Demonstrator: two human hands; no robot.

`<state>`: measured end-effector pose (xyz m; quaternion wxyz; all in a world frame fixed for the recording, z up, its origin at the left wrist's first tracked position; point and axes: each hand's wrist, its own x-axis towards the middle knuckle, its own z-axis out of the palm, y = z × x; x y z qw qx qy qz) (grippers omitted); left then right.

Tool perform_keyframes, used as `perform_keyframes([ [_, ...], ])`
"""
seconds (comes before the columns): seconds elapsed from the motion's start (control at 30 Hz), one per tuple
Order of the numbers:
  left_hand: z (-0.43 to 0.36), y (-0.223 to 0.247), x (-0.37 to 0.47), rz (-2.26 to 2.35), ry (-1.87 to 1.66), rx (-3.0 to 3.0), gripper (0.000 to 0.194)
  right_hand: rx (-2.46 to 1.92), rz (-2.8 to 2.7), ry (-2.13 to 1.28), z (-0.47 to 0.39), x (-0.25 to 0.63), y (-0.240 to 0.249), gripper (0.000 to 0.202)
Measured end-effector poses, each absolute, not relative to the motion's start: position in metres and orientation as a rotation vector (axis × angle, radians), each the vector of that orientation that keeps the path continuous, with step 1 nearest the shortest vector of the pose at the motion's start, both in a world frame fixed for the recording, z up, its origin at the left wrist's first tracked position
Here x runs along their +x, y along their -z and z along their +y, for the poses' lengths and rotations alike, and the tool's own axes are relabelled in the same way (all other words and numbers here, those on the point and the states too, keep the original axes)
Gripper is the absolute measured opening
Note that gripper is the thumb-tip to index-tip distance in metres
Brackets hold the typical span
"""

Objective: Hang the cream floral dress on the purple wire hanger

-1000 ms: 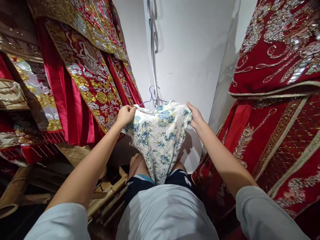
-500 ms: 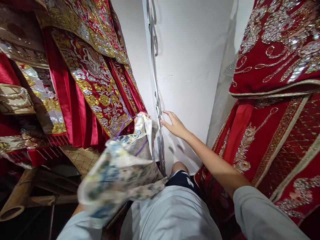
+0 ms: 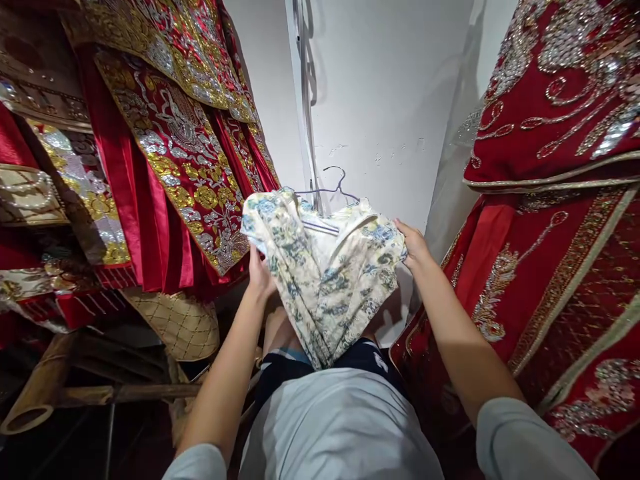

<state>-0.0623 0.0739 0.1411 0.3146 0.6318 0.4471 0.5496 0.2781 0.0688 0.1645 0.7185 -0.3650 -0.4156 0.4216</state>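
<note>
A flowery top [image 3: 333,280] is in the middle, above the person's lap, in front of the white wall [image 3: 385,87]. Its neck is at the far end, and its bottom comes down to a narrow end at the near side, close to the dark shorts [image 3: 373,363]. So the long way of the top runs from far to near. Its shoulders spread out left and right, and the right one sits a bit lower and nearer. The front, with its V neck, faces up.

A thin purple hanger [image 3: 340,189] is inside. Its hook sticks out past the neck, points far, and bends over to the left.

The two hands are well apart. The right hand [image 3: 414,245] is closed on the edge of the right sleeve. The left hand [image 3: 260,270] touches the left sleeve from below, but the cloth hides its fingers, so I can't tell if they are pinched tight.

Left of the top hang red and gold clothes [image 3: 193,177]. On the right is a red dress [image 3: 525,220] with shiny beads. A bamboo frame [image 3: 83,396] is at the near left.
</note>
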Motion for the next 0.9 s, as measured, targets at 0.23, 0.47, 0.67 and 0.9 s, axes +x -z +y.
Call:
perform_keyframes([
  [0.23, 0.063, -0.076, -0.033, 0.953, -1.361, 1.161, 0.062, -0.869, -1.068, -0.98, 0.083, 0.25, -0.165, 0.042],
  [0.47, 0.039, -0.043, -0.011, 0.971, -1.419, 1.164, 0.051, -1.112, -0.865, -0.1, 0.043, 0.237, -0.113, 0.034],
  [0.67, 0.02, -0.043, -0.002, 1.01, -1.42, 1.16, 0.046, -1.089, -1.432, -1.019, 0.017, 0.156, -0.04, 0.037],
  [0.9, 0.011, -0.03, -0.004, 1.117, -1.627, 1.126, 0.063, -0.986, -1.474, -1.078, 0.013, 0.136, -0.024, 0.038],
])
